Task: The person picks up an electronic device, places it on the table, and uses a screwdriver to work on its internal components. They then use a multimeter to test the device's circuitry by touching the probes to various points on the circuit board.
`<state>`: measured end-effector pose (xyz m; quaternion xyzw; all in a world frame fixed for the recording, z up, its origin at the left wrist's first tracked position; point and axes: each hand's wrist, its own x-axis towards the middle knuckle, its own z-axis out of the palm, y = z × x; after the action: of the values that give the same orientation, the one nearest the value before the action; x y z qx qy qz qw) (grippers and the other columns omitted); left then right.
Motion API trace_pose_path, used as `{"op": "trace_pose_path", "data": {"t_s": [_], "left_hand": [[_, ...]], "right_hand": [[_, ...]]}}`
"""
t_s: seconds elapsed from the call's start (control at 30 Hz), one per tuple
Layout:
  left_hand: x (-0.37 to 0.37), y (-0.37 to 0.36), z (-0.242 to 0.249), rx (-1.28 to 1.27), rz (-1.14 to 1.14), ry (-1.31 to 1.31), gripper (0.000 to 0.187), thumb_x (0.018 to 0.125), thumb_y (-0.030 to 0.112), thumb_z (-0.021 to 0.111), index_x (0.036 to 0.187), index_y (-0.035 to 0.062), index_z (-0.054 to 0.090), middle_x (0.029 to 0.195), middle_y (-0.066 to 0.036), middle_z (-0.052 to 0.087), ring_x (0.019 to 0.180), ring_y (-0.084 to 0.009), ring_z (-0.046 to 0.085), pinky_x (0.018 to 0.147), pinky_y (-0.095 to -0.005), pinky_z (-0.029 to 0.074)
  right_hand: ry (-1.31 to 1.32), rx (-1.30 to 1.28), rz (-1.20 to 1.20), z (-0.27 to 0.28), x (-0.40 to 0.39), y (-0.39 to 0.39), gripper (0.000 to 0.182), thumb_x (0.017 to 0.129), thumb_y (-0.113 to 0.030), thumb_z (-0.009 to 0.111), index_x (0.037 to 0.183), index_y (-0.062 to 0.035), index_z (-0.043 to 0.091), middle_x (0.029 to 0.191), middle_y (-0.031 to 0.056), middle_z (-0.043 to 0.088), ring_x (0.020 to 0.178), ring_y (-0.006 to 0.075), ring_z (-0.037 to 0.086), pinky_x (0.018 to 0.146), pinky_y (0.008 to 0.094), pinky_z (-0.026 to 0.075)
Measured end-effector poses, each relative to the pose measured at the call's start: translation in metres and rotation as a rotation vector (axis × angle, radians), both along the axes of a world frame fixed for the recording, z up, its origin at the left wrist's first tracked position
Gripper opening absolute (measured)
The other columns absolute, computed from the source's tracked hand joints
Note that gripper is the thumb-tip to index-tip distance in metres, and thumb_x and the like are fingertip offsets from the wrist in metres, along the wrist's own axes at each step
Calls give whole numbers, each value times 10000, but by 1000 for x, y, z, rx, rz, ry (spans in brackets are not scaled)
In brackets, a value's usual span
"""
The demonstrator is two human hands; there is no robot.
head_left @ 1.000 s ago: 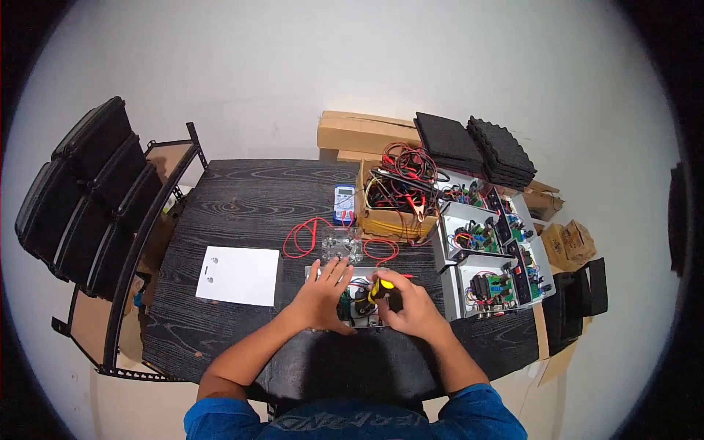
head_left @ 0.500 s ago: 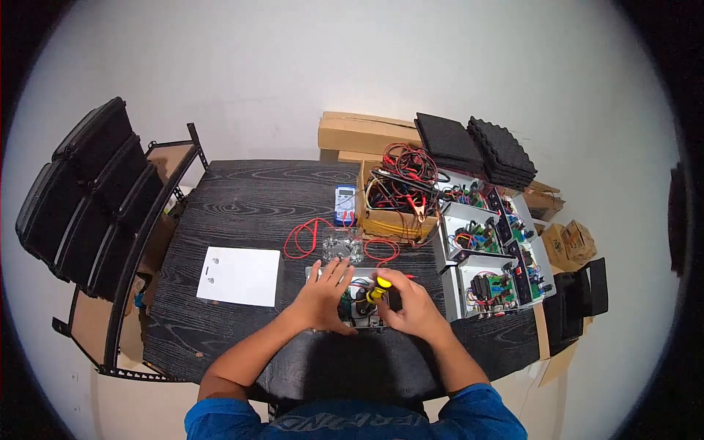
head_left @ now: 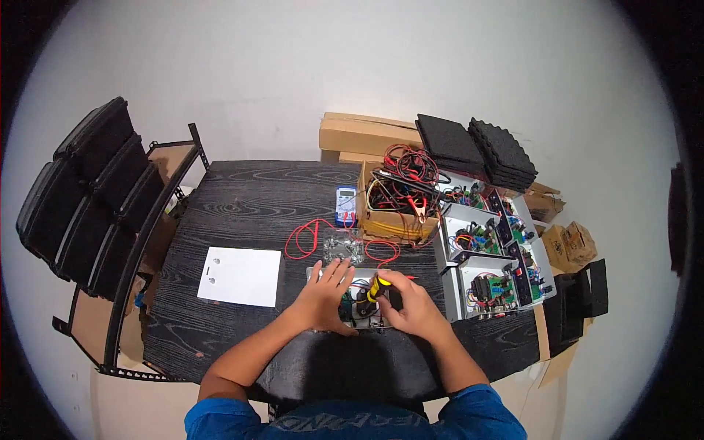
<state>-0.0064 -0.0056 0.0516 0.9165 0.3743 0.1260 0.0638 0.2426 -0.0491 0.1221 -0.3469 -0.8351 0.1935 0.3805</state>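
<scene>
In front of me an open metal case (head_left: pixel 380 323) with wires and a round dark part inside lies near the table's front edge. My right hand (head_left: pixel 412 304) grips a yellow and black screwdriver (head_left: pixel 375 287), which stands nearly upright over the dark part; its tip is hidden. With fingers spread, my left hand (head_left: pixel 325 295) rests over the left side of the case and covers part of it. Just beyond the case is a clear tray (head_left: pixel 342 246) with small parts in it.
A white panel (head_left: pixel 240 276) lies at left. Behind the tray stands a blue multimeter (head_left: pixel 345 206) with red leads. A cardboard box (head_left: pixel 400 226) of cables sits beside it. Several open cases with circuit boards (head_left: pixel 493 291) fill the right side. A shelf (head_left: pixel 117 323) borders the table at left.
The yellow screwdriver handle has shifted slightly and stands more upright in my right hand. My left hand keeps its place on the case.
</scene>
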Motion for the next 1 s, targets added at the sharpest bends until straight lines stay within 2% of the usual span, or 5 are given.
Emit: {"op": "trace_pose_path", "data": {"t_s": [0.23, 0.53, 0.63, 0.83, 1.0], "left_hand": [[1, 0, 1, -4, 1, -10, 1418, 566, 767, 869, 1575, -76, 337, 1647, -304, 317, 1552, -459, 285, 1231, -681, 200], [0, 0, -2, 2, -5, -38, 1427, 556, 766, 875, 1571, -82, 340, 1647, -305, 314, 1550, -456, 293, 1225, -683, 206], [0, -1, -2, -8, 1, -30, 1424, 555, 764, 875, 1567, -85, 345, 1646, -306, 314, 1550, -456, 294, 1224, -684, 210], [0, -1, 3, -10, -1, 18, 1419, 587, 793, 845, 1574, -95, 343, 1656, -306, 307, 1567, -439, 265, 1251, -661, 186], [-1, 0, -2, -5, -6, -26, 1419, 569, 777, 865, 1566, -91, 348, 1651, -313, 305, 1558, -455, 280, 1234, -679, 200]], "right_hand": [[40, 77, -46, -3, -2, 1, 632, 884, -26, 771, 1447, -44, 487, 1234, 231, 644, 1123, 415, 666, 982, 444, 541], [-32, -104, -56, -2, 3, 3, 672, 899, -6, 761, 1494, -52, 454, 1331, 221, 671, 1249, 351, 680, 1027, 403, 551], [17, -81, -32, -6, 2, 3, 678, 898, -51, 774, 1503, -65, 469, 1319, 231, 654, 1161, 394, 693, 982, 418, 562], [-58, -34, -135, 6, -2, -1, 660, 850, -92, 869, 1424, -61, 545, 1178, 183, 707, 1050, 324, 730, 908, 405, 585], [10, 21, -53, 1, -4, 5, 745, 830, -104, 887, 1459, -76, 491, 1187, 192, 704, 1049, 343, 731, 893, 414, 587]]}}
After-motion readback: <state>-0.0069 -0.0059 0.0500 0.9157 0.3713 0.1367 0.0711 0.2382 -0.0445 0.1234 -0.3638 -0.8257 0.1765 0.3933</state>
